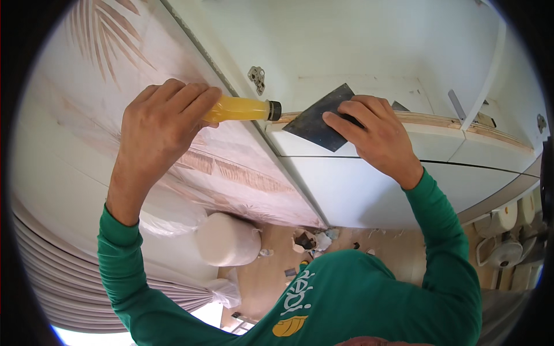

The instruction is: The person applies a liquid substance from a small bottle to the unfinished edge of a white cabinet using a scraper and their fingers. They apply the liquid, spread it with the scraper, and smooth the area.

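Note:
My left hand [165, 118] is wrapped round a small plastic bottle of yellow liquid [245, 109], tipped on its side with its black cap toward the right. In my right hand [378, 132] is a wide dark flat scraper blade [317, 123], thumb and fingers gripping it from the right. The blade's left corner comes close to the bottle's cap; a small gap shows between them. Behind the blade runs the raw wooden edge [427, 120] of a white cabinet [369, 179]. Whether the scraper has a handle is hidden by my fingers.
A metal hinge plate [257, 79] is fixed inside the cabinet's left side. A palm-patterned panel [236, 179] stands at left, above a round pouf [229, 239]. An open bag of debris [304, 240] sits on the floor. A fan [508, 252] stands at far right.

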Demonstrator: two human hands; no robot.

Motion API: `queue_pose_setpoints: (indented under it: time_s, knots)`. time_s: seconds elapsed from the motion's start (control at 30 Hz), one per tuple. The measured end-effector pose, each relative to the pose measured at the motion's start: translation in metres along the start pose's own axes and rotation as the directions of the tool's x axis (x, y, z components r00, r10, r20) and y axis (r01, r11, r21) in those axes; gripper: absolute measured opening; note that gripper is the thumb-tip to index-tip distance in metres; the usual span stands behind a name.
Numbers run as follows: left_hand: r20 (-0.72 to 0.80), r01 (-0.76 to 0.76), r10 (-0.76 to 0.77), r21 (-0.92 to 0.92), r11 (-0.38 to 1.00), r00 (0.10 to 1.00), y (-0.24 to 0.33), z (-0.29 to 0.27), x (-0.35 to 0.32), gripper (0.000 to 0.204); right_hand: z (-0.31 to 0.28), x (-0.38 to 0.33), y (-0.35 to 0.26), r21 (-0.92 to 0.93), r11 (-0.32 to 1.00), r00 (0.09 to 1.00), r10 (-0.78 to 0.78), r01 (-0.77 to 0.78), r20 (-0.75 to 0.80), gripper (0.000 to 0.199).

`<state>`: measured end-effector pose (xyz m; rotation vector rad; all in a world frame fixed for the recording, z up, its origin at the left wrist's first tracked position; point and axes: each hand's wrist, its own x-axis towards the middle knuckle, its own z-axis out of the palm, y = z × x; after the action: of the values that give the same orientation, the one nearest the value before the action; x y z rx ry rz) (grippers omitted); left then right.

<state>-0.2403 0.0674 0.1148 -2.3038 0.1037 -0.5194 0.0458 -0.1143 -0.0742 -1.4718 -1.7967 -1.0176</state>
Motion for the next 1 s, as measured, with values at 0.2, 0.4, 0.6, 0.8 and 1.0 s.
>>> queue_pose_setpoints:
  time_s: [0.2, 0.4, 0.6, 0.8, 1.0]
  knots:
    - [0.099, -0.037, 0.032, 0.041, 0.998, 0.995, -0.005, -0.008, 0.006, 0.047, 0.007, 0.007, 0.001, -0.006, 0.999, 0.996, -0.04, 0.039, -0.082, 0.048]
    - [0.13, -0.014, 0.012, 0.009, 1.0, 0.991, -0.002, -0.014, 0.014, 0.045, 0.018, 0.009, 0.001, 0.02, 1.0, 0.993, 0.0, 0.003, -0.117, 0.052]
    - [0.058, -0.026, 0.023, 0.042, 0.999, 0.998, 0.004, -0.009, 0.019, 0.041, 0.021, 0.008, 0.003, -0.058, 0.998, 0.988, -0.034, 0.026, -0.154, 0.034]
    - [0.082, -0.025, 0.02, 0.066, 0.997, 0.996, 0.004, -0.012, 0.02, 0.042, 0.017, 0.008, 0.004, -0.049, 0.999, 0.986, -0.024, 0.016, -0.163, 0.03]
    - [0.127, -0.015, 0.009, 0.04, 0.999, 0.992, 0.001, -0.009, 0.018, 0.044, 0.015, 0.004, 0.004, 0.025, 1.0, 0.994, 0.007, -0.005, -0.111, 0.045]
